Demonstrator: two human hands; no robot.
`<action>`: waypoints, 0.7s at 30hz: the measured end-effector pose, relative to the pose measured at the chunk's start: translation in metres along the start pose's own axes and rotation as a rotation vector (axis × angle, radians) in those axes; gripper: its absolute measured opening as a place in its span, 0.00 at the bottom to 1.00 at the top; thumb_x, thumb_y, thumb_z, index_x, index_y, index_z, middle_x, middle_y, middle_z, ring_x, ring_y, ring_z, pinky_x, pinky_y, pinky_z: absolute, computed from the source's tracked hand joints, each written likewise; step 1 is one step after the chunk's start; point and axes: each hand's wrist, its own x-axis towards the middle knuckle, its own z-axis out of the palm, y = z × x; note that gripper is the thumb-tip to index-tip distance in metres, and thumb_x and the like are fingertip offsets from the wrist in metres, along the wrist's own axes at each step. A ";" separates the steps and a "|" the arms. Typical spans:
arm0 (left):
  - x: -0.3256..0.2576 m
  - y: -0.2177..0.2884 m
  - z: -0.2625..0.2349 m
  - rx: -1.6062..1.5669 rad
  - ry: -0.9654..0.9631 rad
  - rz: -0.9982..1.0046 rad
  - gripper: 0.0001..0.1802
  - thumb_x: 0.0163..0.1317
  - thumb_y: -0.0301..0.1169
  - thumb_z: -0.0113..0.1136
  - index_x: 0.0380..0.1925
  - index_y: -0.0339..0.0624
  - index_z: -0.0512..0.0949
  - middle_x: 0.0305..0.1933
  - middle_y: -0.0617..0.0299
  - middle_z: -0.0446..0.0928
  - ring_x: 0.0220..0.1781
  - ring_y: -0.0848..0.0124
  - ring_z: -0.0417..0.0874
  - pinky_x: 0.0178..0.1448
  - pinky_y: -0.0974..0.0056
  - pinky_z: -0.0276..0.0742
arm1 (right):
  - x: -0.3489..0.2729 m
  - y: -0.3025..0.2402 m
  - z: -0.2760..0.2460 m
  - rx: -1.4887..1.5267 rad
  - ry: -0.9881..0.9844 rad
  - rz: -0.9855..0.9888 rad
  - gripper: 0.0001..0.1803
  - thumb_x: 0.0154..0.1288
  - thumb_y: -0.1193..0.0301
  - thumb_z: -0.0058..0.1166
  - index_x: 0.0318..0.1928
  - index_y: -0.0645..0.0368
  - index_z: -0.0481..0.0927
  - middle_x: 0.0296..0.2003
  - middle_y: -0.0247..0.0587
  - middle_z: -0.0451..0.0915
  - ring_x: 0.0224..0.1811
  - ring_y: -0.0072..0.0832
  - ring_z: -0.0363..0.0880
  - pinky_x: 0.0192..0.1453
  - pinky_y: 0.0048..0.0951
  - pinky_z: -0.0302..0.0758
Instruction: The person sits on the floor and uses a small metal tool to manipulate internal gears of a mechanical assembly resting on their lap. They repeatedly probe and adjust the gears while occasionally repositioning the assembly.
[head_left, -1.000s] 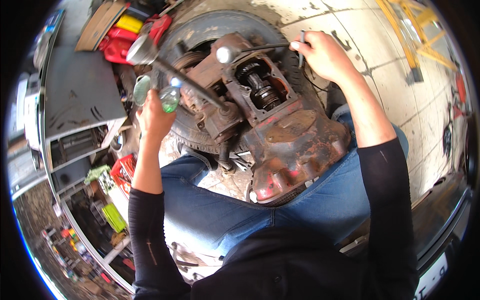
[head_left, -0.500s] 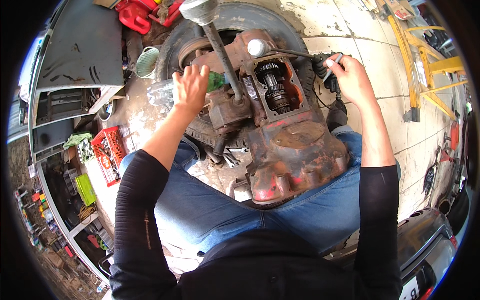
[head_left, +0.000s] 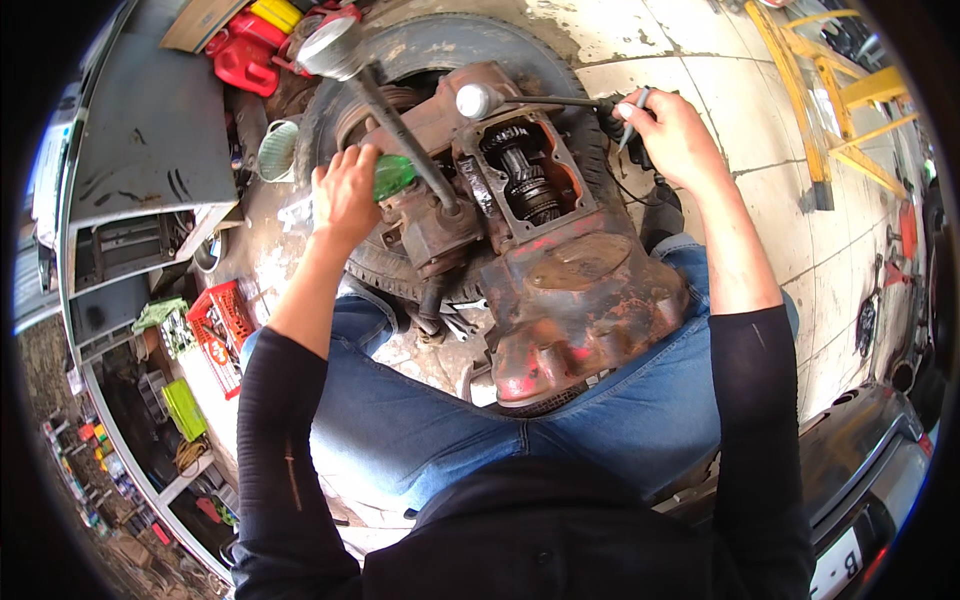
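My left hand (head_left: 346,200) is wrapped round a plastic bottle, whose green part (head_left: 394,176) sticks out to the right of my fingers. Its clear part shows faintly on the other side. Between my legs stands a rusty gearbox housing (head_left: 585,285) with its top opening uncovered, and a dark gear shaft (head_left: 528,180) lies inside. My right hand (head_left: 672,130), right of the opening, pinches a thin grey pen-like stick (head_left: 632,122). A long lever (head_left: 405,135) rises from the housing's left part, between the bottle and the opening.
A big tyre (head_left: 480,40) lies behind and under the housing. A rod with a white round end (head_left: 478,101) reaches across the opening's far edge. At left are a red crate (head_left: 222,325), a pale green basket (head_left: 277,150) and a metal cabinet (head_left: 150,130). A yellow frame (head_left: 800,100) stands right.
The whole view has shifted, so the housing sits further left. My left hand has drawn slightly left and down with the bottle. Right hand and stick stay beside the opening, the stick now steeper.
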 end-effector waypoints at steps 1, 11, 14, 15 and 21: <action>-0.006 -0.003 -0.006 -0.068 -0.027 -0.042 0.33 0.48 0.21 0.72 0.57 0.47 0.74 0.57 0.54 0.81 0.65 0.52 0.81 0.64 0.43 0.74 | 0.000 0.001 0.001 -0.023 0.027 -0.004 0.18 0.79 0.59 0.58 0.50 0.62 0.89 0.42 0.50 0.90 0.47 0.39 0.89 0.56 0.37 0.79; -0.078 -0.034 -0.080 -0.596 -0.367 -0.259 0.58 0.43 0.30 0.82 0.76 0.29 0.64 0.68 0.42 0.78 0.71 0.53 0.79 0.77 0.57 0.71 | -0.003 -0.007 -0.011 0.033 0.071 -0.027 0.18 0.79 0.58 0.58 0.47 0.61 0.88 0.40 0.52 0.89 0.45 0.43 0.88 0.54 0.42 0.79; -0.077 -0.029 -0.078 -0.614 -0.362 -0.501 0.59 0.44 0.31 0.81 0.77 0.27 0.62 0.69 0.39 0.76 0.73 0.53 0.78 0.78 0.56 0.70 | -0.004 -0.010 -0.013 0.047 0.046 -0.017 0.18 0.79 0.58 0.58 0.48 0.62 0.88 0.41 0.52 0.89 0.46 0.43 0.89 0.55 0.42 0.79; -0.069 -0.035 -0.071 -0.662 -0.357 -0.490 0.59 0.43 0.30 0.80 0.77 0.26 0.61 0.69 0.37 0.76 0.73 0.51 0.78 0.77 0.55 0.71 | -0.005 -0.012 -0.014 0.055 0.034 -0.021 0.18 0.79 0.58 0.58 0.48 0.62 0.88 0.42 0.52 0.89 0.47 0.43 0.89 0.55 0.42 0.79; -0.002 -0.013 -0.047 -0.241 -0.300 -0.431 0.43 0.47 0.29 0.76 0.65 0.35 0.70 0.66 0.41 0.79 0.70 0.42 0.79 0.72 0.47 0.75 | -0.007 -0.007 -0.012 0.090 0.101 -0.045 0.16 0.79 0.61 0.58 0.47 0.62 0.86 0.40 0.57 0.88 0.46 0.52 0.87 0.53 0.48 0.79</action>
